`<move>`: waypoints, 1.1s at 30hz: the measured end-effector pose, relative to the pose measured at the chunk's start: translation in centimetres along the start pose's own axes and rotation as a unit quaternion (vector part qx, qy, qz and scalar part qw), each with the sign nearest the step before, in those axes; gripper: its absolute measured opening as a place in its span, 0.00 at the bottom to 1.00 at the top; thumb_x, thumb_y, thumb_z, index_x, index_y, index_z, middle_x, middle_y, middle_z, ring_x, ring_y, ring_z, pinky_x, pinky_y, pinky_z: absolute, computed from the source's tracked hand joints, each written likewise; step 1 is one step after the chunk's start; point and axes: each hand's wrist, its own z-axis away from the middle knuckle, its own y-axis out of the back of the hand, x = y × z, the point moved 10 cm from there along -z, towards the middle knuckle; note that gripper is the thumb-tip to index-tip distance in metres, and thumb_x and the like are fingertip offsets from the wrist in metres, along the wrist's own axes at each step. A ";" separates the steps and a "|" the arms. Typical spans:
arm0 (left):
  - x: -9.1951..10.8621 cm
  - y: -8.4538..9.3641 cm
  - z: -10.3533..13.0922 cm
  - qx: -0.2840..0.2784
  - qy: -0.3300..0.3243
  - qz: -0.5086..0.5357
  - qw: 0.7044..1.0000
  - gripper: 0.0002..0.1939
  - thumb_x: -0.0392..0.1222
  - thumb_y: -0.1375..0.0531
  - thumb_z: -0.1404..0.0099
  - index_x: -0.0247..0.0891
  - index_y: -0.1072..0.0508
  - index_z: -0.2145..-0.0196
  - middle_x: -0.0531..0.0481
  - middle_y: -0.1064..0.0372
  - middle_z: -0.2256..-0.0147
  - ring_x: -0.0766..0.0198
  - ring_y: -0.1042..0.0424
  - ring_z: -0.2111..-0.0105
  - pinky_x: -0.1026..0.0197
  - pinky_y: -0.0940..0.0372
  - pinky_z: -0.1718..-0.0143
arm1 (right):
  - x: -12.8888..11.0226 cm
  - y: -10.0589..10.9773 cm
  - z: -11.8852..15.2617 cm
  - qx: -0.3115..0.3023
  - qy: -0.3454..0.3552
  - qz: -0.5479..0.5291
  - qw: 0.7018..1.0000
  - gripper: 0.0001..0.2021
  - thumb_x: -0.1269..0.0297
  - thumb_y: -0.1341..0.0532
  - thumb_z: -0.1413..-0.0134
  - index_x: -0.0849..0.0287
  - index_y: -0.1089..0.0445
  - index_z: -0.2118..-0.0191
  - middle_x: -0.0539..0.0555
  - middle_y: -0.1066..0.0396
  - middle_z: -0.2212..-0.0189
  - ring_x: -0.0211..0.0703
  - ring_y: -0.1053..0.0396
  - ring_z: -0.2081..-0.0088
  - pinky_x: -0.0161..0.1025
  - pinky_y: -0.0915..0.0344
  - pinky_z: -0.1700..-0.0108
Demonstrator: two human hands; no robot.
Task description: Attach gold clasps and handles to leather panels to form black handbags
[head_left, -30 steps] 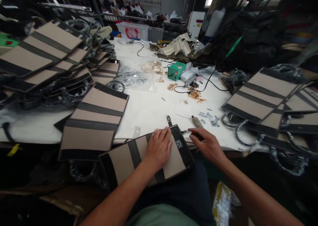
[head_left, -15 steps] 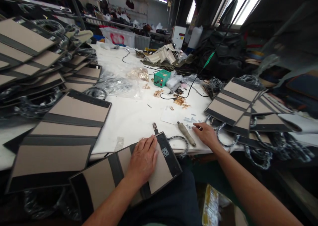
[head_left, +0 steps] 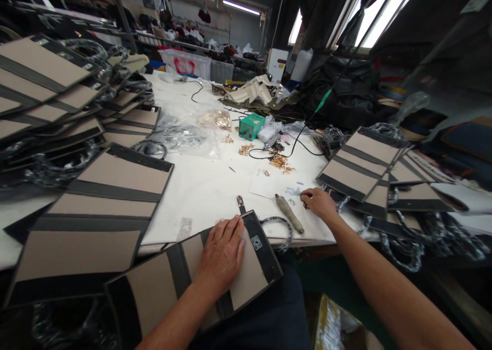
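Observation:
My left hand (head_left: pixel 222 250) lies flat, fingers extended, on a beige bag panel (head_left: pixel 154 283) with dark strips, tilted over my lap at the table's edge. A square metal fitting (head_left: pixel 256 242) sits on the panel's black end strip, and a strap tab with a metal end (head_left: pixel 240 203) sticks out beyond it. At the small flat metal plates (head_left: pixel 294 191) on the table, my right hand (head_left: pixel 320 202) has its fingers pinched together; what they hold is hidden. A cloth-wrapped tool (head_left: pixel 289 213) lies just left of that hand.
More beige panels are stacked at left (head_left: pixel 92 227) and right (head_left: pixel 359 160), with plastic-wrapped handles. Toward the back are a green box (head_left: pixel 251 127) with a black cord, gold-coloured hardware (head_left: pixel 280 162) and clear plastic bags (head_left: pixel 184 137). A wrapped handle (head_left: pixel 286 227) loops beside my panel.
My right hand's fingers have closed and curled in at the metal plates, where they were more extended. My left hand stays on the panel. The view has tilted up slightly.

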 end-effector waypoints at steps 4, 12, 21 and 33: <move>0.0 0.1 0.1 0.001 0.001 -0.001 1.000 0.24 0.41 0.46 0.28 0.37 0.34 0.37 0.44 0.35 0.37 0.48 0.37 0.40 0.44 0.40 0.37 | -0.2 0.1 -0.8 -0.009 -0.006 -0.001 1.000 0.17 0.53 0.41 0.42 0.52 0.20 0.54 0.55 0.20 0.58 0.50 0.25 0.58 0.39 0.38 0.64; -0.1 0.1 0.2 -0.005 0.013 0.014 1.000 0.24 0.41 0.46 0.28 0.36 0.34 0.37 0.44 0.36 0.36 0.49 0.38 0.39 0.44 0.41 0.36 | -0.4 -0.9 -2.0 -0.031 -0.006 -0.026 0.999 0.14 0.54 0.37 0.47 0.51 0.18 0.57 0.54 0.19 0.59 0.50 0.25 0.58 0.38 0.37 0.65; -0.1 0.1 0.3 -0.014 0.020 0.033 0.999 0.24 0.42 0.46 0.27 0.35 0.35 0.36 0.44 0.37 0.36 0.50 0.38 0.39 0.44 0.42 0.36 | 0.1 -1.4 -3.3 -0.073 -0.009 -0.097 0.993 0.06 0.63 0.33 0.51 0.59 0.20 0.68 0.55 0.20 0.74 0.44 0.25 0.72 0.37 0.36 0.71; 0.0 0.3 0.4 -0.014 0.024 0.040 0.999 0.23 0.42 0.47 0.27 0.37 0.35 0.37 0.43 0.37 0.36 0.50 0.39 0.38 0.45 0.43 0.35 | -5.0 2.4 -0.5 -0.052 0.045 -0.192 0.979 0.16 0.55 0.39 0.45 0.59 0.22 0.58 0.54 0.23 0.73 0.44 0.27 0.71 0.38 0.36 0.69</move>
